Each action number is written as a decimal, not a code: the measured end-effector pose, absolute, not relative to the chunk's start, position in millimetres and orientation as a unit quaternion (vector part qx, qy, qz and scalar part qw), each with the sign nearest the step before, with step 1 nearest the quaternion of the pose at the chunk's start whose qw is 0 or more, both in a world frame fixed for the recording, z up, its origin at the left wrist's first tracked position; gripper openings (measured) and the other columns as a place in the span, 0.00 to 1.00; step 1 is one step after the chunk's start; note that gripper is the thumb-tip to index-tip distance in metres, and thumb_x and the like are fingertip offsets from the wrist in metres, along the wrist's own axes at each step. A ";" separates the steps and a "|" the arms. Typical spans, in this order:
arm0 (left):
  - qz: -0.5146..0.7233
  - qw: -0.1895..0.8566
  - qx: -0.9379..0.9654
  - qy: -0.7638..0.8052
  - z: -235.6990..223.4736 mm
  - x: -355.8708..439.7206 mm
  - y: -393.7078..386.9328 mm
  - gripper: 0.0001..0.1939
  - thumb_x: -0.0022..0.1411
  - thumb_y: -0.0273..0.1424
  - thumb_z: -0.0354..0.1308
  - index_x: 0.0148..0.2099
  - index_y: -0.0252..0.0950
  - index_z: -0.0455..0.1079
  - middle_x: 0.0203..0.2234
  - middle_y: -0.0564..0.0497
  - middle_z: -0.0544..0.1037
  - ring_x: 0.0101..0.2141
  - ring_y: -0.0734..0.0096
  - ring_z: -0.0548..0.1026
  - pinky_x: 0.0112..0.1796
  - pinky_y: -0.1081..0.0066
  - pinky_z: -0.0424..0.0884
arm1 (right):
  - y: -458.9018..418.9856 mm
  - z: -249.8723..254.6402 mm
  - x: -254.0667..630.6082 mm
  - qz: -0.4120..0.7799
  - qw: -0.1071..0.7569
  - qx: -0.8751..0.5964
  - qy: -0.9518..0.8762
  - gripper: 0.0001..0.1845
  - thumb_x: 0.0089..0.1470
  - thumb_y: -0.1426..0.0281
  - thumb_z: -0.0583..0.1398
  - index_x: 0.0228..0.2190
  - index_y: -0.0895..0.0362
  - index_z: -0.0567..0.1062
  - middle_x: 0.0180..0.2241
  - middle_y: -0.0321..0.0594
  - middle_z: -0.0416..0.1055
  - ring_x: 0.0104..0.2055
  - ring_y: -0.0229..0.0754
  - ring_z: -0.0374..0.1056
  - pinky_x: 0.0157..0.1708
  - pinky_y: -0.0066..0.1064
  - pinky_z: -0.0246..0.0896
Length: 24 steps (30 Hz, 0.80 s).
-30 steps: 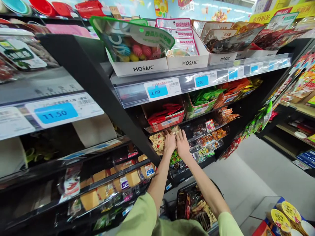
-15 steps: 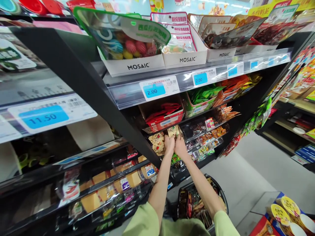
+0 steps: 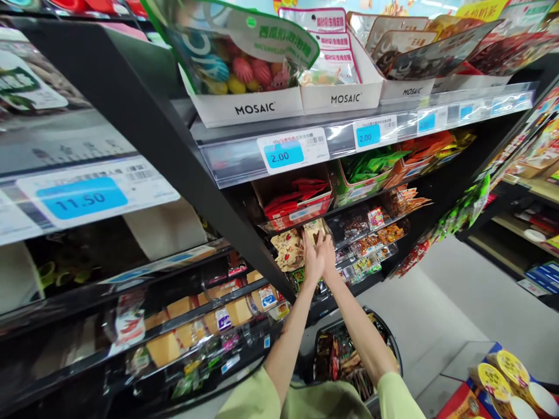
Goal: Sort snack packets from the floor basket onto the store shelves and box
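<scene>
Both arms reach forward into a lower shelf bin, with the hands close together at beige printed snack packets [image 3: 289, 249]. My left hand [image 3: 312, 263] has its fingers stretched out over the front of a packet [image 3: 315, 228]. Beside it, touching it, my right hand [image 3: 327, 255] also has its fingers extended against the packets. The fingertips partly blend with the packets, and the palms face away from me. Just above stands a box of red packets [image 3: 297, 201], next to a box of green packets [image 3: 369, 171].
A dark shopping basket [image 3: 356, 355] full of packets is below my arms. A slanted black shelf upright [image 3: 183, 151] is left of my hands. White MOSAIC boxes [image 3: 248, 110] line the upper shelf. Yellow-lidded cups [image 3: 495, 381] stand at lower right. Grey floor [image 3: 437, 302] runs along the right.
The view has shifted slightly, so hands and shelves appear a little further right. My fingers, bent at the packets before, are now straighter and lie against them.
</scene>
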<state>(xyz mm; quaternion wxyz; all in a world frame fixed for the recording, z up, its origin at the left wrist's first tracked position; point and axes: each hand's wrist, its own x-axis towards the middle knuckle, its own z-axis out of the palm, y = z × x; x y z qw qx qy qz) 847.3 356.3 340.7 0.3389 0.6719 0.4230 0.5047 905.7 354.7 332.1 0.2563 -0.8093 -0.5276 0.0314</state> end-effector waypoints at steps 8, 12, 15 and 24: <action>0.528 0.248 0.723 0.370 330.0 803.6 273.6 0.16 0.68 0.26 0.54 0.57 0.38 0.67 0.54 0.41 0.73 0.58 0.56 0.72 0.62 0.52 0.68 | 344.7 334.0 918.1 0.049 0.359 -0.595 -0.718 0.23 0.68 0.66 0.61 0.62 0.52 0.71 0.56 0.51 0.69 0.57 0.50 0.69 0.57 0.41 0.67; 0.519 0.238 0.713 0.407 328.8 790.1 278.5 0.13 0.66 0.25 0.54 0.53 0.39 0.67 0.51 0.41 0.73 0.56 0.56 0.73 0.61 0.53 0.70 | 356.6 327.4 910.7 0.131 0.356 -0.546 -0.747 0.18 0.69 0.66 0.61 0.58 0.54 0.74 0.52 0.47 0.75 0.54 0.46 0.72 0.55 0.35 0.67; 0.500 0.241 0.709 0.435 331.2 785.1 287.1 0.15 0.65 0.25 0.53 0.53 0.40 0.67 0.51 0.41 0.73 0.56 0.56 0.74 0.62 0.53 0.70 | 364.1 321.0 908.6 0.199 0.393 -0.587 -0.679 0.12 0.69 0.66 0.59 0.50 0.58 0.76 0.39 0.41 0.78 0.37 0.42 0.74 0.41 0.29 0.67; 0.407 0.230 0.739 0.485 328.1 784.9 318.7 0.36 0.67 0.24 0.49 0.76 0.36 0.51 0.77 0.40 0.50 0.76 0.55 0.46 0.74 0.50 0.47 | 376.5 343.6 902.1 0.160 0.291 -0.666 -0.668 0.13 0.68 0.69 0.57 0.51 0.59 0.75 0.47 0.51 0.80 0.45 0.49 0.78 0.46 0.34 0.68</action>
